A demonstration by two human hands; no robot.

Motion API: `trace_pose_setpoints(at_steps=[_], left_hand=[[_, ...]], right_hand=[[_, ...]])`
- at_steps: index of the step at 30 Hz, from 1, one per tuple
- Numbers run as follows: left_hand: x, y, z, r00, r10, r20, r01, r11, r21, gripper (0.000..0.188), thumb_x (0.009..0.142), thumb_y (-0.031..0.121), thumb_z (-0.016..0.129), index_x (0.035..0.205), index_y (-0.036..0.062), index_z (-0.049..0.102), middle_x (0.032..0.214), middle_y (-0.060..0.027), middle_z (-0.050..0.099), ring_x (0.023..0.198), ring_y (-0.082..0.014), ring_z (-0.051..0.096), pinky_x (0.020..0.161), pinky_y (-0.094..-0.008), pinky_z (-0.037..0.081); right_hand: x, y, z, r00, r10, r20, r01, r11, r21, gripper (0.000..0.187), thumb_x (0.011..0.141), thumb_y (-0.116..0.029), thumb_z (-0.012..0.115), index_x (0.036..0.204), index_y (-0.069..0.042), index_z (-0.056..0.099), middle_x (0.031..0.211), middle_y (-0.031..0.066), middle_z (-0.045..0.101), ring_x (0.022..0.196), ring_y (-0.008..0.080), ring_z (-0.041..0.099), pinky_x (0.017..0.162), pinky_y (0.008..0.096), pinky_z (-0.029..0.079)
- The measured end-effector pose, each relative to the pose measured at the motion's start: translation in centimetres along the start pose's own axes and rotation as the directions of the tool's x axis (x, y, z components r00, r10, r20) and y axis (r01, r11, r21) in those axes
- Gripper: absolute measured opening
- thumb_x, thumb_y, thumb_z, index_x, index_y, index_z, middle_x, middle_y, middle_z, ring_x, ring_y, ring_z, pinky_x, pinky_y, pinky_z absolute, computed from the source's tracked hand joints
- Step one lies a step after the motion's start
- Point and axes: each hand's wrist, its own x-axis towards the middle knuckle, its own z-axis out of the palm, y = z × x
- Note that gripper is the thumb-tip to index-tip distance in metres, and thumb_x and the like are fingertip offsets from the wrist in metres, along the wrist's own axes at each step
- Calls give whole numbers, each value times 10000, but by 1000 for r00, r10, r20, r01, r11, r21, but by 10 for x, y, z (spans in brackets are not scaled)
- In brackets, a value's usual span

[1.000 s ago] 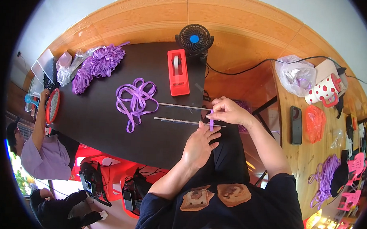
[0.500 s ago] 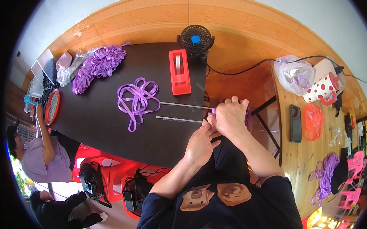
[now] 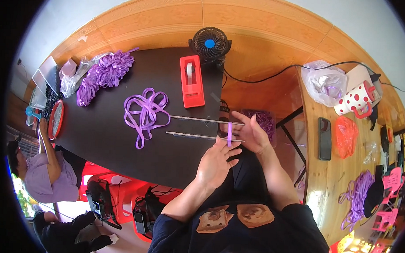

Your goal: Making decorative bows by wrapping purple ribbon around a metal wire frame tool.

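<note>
Winding step, by the look of it: a band of purple ribbon point(image 3: 229, 135) sits wrapped across two thin metal rods point(image 3: 202, 128) that lie parallel, jutting off the near edge of the black table point(image 3: 113, 136). The left hand point(image 3: 217, 162) is below the rods, fingers loosely spread, fingertips touching the lower rod at the wrap; not clenched. The right hand point(image 3: 252, 132) is just beside the wrap at the rod ends, fingers partly curled; whether it pinches the ribbon tail or the rods, cannot tell. The rods' far ends reach the loose ribbon heap point(image 3: 145, 111) on the table. Judgement: the wrap looks only begun, and a further turn would call for keeping the ribbon taut and the rods parallel so the loop does not slip off the free ends. Containers: a clear tub point(image 3: 264, 122) behind the right hand holds purple pieces; a clear plastic bag point(image 3: 325, 81) on the wooden table point(image 3: 312, 175) shows something purple inside; a red tray point(image 3: 55, 119) at far left, contents unclear. A red tape dispenser point(image 3: 191, 80) stands near the small fan point(image 3: 209, 43).
</note>
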Motion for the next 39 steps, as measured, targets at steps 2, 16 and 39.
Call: trace_pose_setpoints(at_steps=[2,16,39], left_hand=[[1,-1,0,1000,1,21,-1,1000,3,524,969,494,334,1237,66,476,1261,-102,511,1139,-233,466,910,-372,344],[-1,4,7,1000,1,8,-1,1000,17,552,975,490,314,1268,46,460,1267,-114,511,1135,-239,477,904,-362,364],[0,1,2,1000,-10,10,10,1000,8,565,974,492,305,1305,48,414,1304,-114,477,1161,-234,459,913,-363,351]], right_hand=[[7,5,-6,994,24,109,-21,1000,-23,784,880,-637,401,1423,-86,268,1197,231,535,1133,345,515,973,481,402],[-5,-18,12,999,-39,0,38,979,-199,648,861,-326,647,1336,8,358,1005,185,623,978,256,613,894,362,456],[25,7,10,985,39,-169,-84,960,-268,439,745,65,663,1153,8,512,821,114,650,777,185,651,709,294,539]])
